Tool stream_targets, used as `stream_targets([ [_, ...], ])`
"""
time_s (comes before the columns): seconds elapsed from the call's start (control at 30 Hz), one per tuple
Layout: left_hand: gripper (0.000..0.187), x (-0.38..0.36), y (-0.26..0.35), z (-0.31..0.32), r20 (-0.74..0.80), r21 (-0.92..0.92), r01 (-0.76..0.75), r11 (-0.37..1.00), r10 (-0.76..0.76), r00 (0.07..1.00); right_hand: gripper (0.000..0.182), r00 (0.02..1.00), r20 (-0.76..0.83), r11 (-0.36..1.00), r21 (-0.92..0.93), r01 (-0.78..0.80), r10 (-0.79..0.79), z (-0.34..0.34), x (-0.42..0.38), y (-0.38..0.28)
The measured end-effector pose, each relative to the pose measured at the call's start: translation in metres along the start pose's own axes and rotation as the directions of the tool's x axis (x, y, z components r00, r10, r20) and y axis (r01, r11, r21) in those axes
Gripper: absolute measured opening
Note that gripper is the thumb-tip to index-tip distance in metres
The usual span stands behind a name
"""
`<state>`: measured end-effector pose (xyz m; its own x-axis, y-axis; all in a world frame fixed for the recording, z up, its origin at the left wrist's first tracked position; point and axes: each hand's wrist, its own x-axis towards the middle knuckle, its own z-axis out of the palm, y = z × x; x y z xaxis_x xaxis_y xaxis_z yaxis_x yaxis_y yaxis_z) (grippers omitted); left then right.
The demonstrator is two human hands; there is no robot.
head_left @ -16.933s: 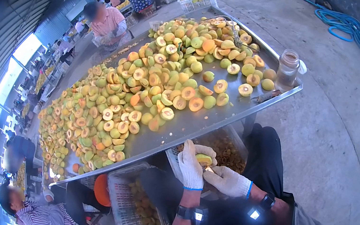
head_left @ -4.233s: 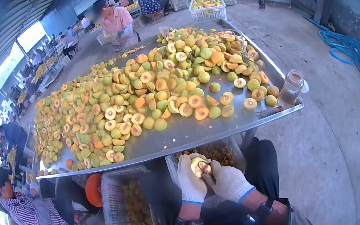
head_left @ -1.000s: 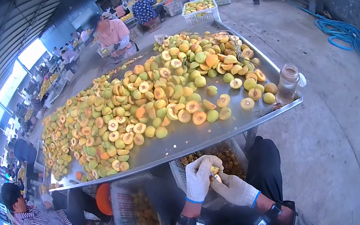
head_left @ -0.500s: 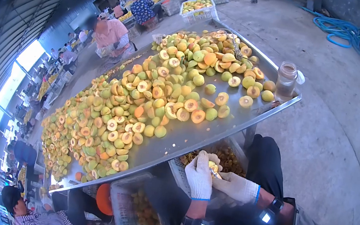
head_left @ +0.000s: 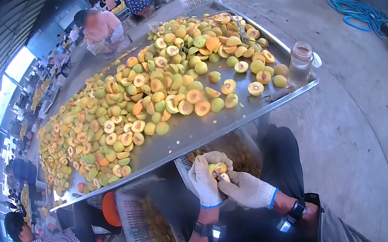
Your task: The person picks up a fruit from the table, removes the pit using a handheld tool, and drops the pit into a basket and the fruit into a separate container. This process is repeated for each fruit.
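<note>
Both my hands wear white knit gloves and meet above a crate at the table's near edge. My left hand (head_left: 207, 179) cups a yellow-green stone fruit (head_left: 218, 167), apparently an apricot, its fingers curled around it. From the right, my right hand (head_left: 250, 189) closes on a small metal tool (head_left: 218, 175), its tip against the fruit. The tool's handle is hidden in the glove. Beyond them, a metal table (head_left: 213, 130) carries a large heap of halved apricots (head_left: 119, 102), many with cut faces up.
A clear jar (head_left: 300, 64) of liquid stands at the table's right corner. Under the near edge are a crate of brown scraps (head_left: 240, 155) and a crate of fruit (head_left: 155, 223). A blue hose (head_left: 358, 14) lies on the floor. Other people (head_left: 103, 30) work around the table and beyond.
The table and its surroundings have shifted up and left in view. My left hand has opened around the fruit, showing more of it, while my right hand keeps the tool against it.
</note>
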<state>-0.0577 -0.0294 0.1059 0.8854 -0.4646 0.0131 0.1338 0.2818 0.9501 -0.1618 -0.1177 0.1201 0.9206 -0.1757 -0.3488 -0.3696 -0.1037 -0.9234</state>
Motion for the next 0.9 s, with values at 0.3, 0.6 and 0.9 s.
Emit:
stream_targets([
  [0.3,0.046,0.008,0.003,0.001,-0.065,0.039,0.197,0.980,-0.194,0.979,0.049,0.995,-0.091,0.963,-0.268,0.025,-0.051,0.005,0.003,0.003],
  [0.6,0.047,0.011,0.001,-0.015,0.063,0.012,0.221,0.975,-0.221,0.973,0.060,0.997,-0.035,0.990,-0.120,-0.077,0.073,0.002,0.004,-0.002],
  [0.9,0.050,0.010,-0.005,-0.018,0.082,-0.233,0.305,0.923,-0.294,0.952,0.057,0.953,0.259,0.949,0.227,-0.219,0.157,-0.009,0.013,0.011],
])
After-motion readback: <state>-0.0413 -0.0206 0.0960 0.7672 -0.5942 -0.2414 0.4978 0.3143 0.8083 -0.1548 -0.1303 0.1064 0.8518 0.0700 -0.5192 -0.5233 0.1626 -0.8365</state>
